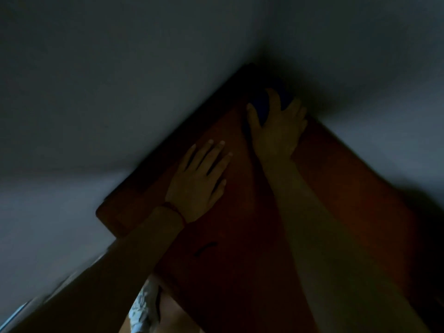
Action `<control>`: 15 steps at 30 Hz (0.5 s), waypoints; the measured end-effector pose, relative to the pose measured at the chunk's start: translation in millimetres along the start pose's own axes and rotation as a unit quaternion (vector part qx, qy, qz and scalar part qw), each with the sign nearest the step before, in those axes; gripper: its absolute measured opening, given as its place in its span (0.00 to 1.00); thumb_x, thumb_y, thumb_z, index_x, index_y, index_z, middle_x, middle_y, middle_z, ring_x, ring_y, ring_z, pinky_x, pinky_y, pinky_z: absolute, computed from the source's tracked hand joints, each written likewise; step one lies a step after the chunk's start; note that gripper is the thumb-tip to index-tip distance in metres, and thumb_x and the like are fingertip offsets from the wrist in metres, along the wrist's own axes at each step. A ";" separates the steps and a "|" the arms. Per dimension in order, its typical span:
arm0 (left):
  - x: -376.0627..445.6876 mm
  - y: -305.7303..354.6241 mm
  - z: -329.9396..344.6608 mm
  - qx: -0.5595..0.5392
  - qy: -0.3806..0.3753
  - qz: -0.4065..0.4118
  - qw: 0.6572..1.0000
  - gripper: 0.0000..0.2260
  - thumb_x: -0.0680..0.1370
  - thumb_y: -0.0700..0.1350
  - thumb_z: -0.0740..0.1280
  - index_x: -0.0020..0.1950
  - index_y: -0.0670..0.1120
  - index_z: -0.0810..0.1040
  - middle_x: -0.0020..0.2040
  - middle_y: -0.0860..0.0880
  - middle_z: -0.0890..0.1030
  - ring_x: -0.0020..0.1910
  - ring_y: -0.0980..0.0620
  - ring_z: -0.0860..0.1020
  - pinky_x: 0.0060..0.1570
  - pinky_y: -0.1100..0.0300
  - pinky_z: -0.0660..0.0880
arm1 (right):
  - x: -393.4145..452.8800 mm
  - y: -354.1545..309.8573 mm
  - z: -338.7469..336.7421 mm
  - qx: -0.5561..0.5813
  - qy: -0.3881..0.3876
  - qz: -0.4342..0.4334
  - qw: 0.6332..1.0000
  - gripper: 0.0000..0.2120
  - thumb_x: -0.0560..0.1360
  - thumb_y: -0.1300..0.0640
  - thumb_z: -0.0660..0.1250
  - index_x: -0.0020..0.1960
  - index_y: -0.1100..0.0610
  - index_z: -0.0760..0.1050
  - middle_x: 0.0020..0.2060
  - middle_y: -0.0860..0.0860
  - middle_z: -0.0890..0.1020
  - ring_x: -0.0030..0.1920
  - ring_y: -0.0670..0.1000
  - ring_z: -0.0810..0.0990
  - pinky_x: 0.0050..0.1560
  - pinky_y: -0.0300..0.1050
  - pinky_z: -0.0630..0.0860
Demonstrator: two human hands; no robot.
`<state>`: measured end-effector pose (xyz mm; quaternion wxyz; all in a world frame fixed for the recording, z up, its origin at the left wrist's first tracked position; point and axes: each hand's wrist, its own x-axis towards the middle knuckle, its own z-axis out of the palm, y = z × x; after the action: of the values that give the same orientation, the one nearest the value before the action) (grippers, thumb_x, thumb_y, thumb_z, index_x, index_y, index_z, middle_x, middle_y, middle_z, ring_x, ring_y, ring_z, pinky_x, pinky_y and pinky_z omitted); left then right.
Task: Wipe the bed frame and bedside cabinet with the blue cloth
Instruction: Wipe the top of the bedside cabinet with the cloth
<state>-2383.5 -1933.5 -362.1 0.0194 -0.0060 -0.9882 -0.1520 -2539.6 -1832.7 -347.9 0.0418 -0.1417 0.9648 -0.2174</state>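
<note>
Wiping into the far corner | right hand point(276, 127) is pressing the blue cloth point(260, 108) flat, grip spread over it to reach where the walls point(120, 92) meet | left hand point(199, 181), grip spread too, is bracing on the wooden top point(336, 188), prob the bedside cabinet

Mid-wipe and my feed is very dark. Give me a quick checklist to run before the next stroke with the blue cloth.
1. Cloth under control: ok. The right hand presses the blue cloth flat on the wooden cabinet top.
2. Far corner reached: cannot tell. The cloth is close to the wall, but contact is lost in shadow.
3. Support hand: ok. The left hand lies flat on the top, apart from the cloth.
4. Dark curved mark near the front: cannot tell whether it is dirt or an object.
5. Wiped area clean: cannot tell, too dim.
</note>
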 end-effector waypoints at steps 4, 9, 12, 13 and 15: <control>-35.8 0.3 -7.0 -0.005 0.017 -0.071 0.997 0.21 0.79 0.49 0.53 0.70 0.41 0.66 0.70 0.38 0.67 0.70 0.42 0.59 0.68 0.43 0.55 | -56.9 -3.1 1.1 -0.007 -0.032 -0.123 0.992 0.26 0.74 0.40 0.56 0.65 0.54 0.70 0.52 0.64 0.74 0.51 0.62 0.72 0.51 0.54 0.67; -93.8 -2.4 -6.1 0.019 -0.011 -0.096 0.995 0.23 0.81 0.54 0.45 0.72 0.45 0.60 0.72 0.42 0.61 0.71 0.42 0.57 0.69 0.45 0.49 | -16.3 -1.9 -2.1 -0.006 -0.012 -0.040 0.999 0.25 0.77 0.41 0.56 0.70 0.51 0.63 0.62 0.63 0.68 0.61 0.62 0.65 0.59 0.52 0.60; -102.0 -6.4 -2.8 0.021 -0.015 -0.097 0.995 0.23 0.81 0.55 0.44 0.72 0.45 0.61 0.72 0.41 0.62 0.71 0.42 0.57 0.69 0.44 0.50 | -49.3 -18.0 8.2 0.001 0.016 -0.005 1.000 0.26 0.76 0.41 0.57 0.69 0.52 0.64 0.60 0.63 0.70 0.58 0.61 0.67 0.56 0.51 0.62; -101.9 -6.1 -3.0 0.019 -0.015 -0.097 0.995 0.23 0.81 0.55 0.44 0.72 0.45 0.61 0.72 0.40 0.64 0.71 0.42 0.58 0.69 0.43 0.51 | -75.7 -22.0 12.9 -0.004 0.021 -0.031 0.999 0.25 0.76 0.41 0.58 0.68 0.53 0.66 0.56 0.63 0.72 0.54 0.60 0.70 0.53 0.51 0.64; -100.9 -5.3 -3.9 0.015 -0.010 -0.096 0.995 0.24 0.81 0.55 0.44 0.71 0.44 0.63 0.71 0.39 0.66 0.70 0.42 0.59 0.68 0.43 0.52 | -125.4 -25.6 15.7 -0.014 0.009 -0.088 0.996 0.24 0.74 0.40 0.57 0.64 0.53 0.70 0.49 0.62 0.75 0.48 0.59 0.72 0.48 0.51 0.68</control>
<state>-2282.7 -1940.4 -364.0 -0.0052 0.0874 -0.9865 -0.1386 -2410.9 -1824.7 -348.6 0.0118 -0.2248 0.9519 -0.2078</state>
